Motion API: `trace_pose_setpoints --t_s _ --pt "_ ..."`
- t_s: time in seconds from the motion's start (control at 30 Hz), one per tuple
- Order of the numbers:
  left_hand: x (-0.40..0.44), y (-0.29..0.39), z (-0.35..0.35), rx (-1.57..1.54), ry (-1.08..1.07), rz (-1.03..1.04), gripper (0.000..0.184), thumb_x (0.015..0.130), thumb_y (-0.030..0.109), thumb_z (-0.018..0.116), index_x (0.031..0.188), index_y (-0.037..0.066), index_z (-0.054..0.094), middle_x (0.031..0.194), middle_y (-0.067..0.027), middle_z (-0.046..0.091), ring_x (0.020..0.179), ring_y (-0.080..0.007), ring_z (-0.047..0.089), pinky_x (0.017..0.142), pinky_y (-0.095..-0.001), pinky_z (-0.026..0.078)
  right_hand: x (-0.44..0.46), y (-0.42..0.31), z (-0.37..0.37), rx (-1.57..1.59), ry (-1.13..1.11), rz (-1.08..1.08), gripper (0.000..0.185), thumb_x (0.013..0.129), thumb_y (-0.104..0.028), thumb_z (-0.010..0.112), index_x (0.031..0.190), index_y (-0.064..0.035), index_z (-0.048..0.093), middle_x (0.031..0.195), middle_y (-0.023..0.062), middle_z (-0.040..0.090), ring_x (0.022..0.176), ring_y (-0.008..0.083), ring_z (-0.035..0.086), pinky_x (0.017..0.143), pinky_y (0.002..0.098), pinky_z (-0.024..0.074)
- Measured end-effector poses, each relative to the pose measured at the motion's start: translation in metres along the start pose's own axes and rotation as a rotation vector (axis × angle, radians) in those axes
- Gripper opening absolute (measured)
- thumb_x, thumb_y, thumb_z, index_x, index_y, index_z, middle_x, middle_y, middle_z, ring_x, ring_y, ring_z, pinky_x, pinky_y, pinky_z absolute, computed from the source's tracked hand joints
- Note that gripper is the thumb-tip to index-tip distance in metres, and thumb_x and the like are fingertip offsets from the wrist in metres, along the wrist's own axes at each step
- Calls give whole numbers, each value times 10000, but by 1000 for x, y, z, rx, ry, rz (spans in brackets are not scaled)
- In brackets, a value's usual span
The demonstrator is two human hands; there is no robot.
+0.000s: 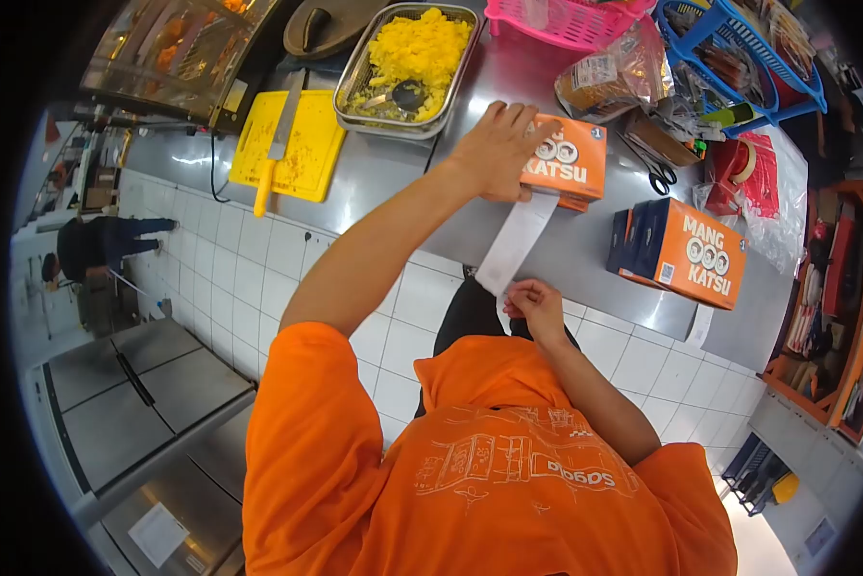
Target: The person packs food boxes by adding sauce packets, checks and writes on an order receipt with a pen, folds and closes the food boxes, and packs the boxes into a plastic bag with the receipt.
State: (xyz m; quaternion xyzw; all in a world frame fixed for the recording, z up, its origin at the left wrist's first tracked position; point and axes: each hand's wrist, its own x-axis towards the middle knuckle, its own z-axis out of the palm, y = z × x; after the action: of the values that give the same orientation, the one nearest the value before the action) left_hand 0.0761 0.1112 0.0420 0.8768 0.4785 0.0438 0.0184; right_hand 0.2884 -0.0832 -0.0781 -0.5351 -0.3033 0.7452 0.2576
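My left hand (503, 149) grips the near left side of an orange "Mang Katsu" takeaway box (575, 158), its fingers over the top. From beneath that box a long white paper receipt (518, 245) hangs over the counter's front edge. Below the edge, my right hand (539, 309) has its fingers closed at the receipt's lower end. To the right stands a second orange and navy box (705, 252), with dark box sides beside it and a white paper slip (700, 326) sticking out below. Black scissors (660, 176) lie between the boxes, toward the back.
On the steel counter (393, 187), a knife (282, 130) lies on a yellow cutting board (244, 154). Behind are a tray (347, 120) of yellow food, a pink basket (556, 29) and a blue basket (782, 77). Another person (95, 245) stands at far left.
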Motion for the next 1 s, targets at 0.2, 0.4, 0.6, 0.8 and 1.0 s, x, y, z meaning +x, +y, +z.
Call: trace_pose_setpoints --t_s 0.2,0.4,0.6,0.8,1.0 --pt "-4 10 5 108 7 -75 1117 658 486 893 1584 200 336 1573 -206 384 1513 -370 298 1233 -550 218 -2 -17 -10 -138 -71 -53 102 968 -51 653 1024 31 677 863 101 723 741 163 716 666 280 584" --pt "-20 32 1 154 39 -196 1137 682 447 880 1627 231 285 1579 -197 382 1502 -374 312 1213 -549 235 -17 -15 -34 -330 -225 13 96 977 -50 632 1040 16 662 881 83 708 757 155 703 676 281 556" --pt "-70 58 -7 -136 421 -334 1040 747 422 848 1586 113 317 1512 -213 423 1408 -419 387 1153 -557 291 -29 0 -43 -444 -367 52 98 979 -56 635 1049 10 653 890 80 702 771 154 690 709 284 560" --pt "-162 28 10 -278 567 -621 607 847 199 737 1395 57 518 1376 -181 546 1290 -359 500 1062 -496 384 -23 -8 -33 -590 -414 -21 112 973 -42 627 1061 24 648 921 90 705 835 154 690 764 286 563" --pt "-194 -44 67 -159 396 -765 551 884 184 680 1395 36 538 1397 -161 575 1323 -340 495 1063 -477 405 -2 -11 5 -636 -414 -99 159 961 -62 640 1091 28 656 937 89 717 827 154 689 781 284 548"
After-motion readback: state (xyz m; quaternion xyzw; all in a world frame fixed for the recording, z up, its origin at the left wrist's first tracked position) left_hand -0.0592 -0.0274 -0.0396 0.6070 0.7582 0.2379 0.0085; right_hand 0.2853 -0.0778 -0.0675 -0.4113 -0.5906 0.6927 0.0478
